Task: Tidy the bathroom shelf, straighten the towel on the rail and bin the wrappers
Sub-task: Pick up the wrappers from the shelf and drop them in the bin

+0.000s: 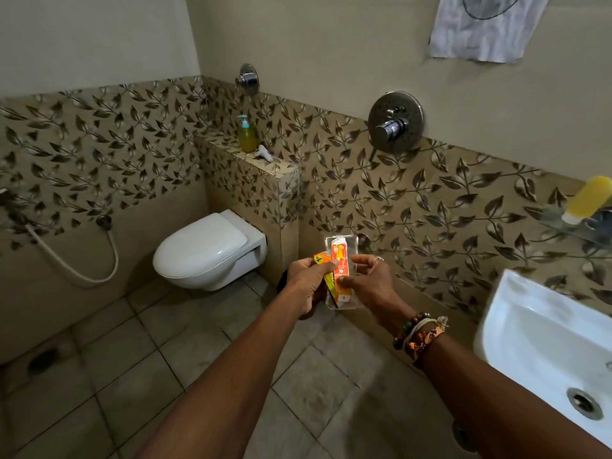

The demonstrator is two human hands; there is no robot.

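Both arms reach forward over the tiled floor. My left hand (306, 281) grips a small orange and yellow wrapper (323, 261). My right hand (367, 279) pinches a clear plastic wrapper with an orange and white printed card (342, 260), which stands upright between the two hands. The wrappers touch each other. A white towel with a dark round print (480, 24) hangs crooked on the wall at the top right. At the right edge a yellow bottle (587, 198) lies tilted on the glass shelf (576, 231).
A white wall-hung toilet (205, 253) with shut lid is ahead on the left. A green soap dispenser (246, 134) and a small white object (264, 153) sit on the tiled ledge (281, 167). A white washbasin (543, 342) is at the right. A shower mixer (394, 122) juts from the wall.
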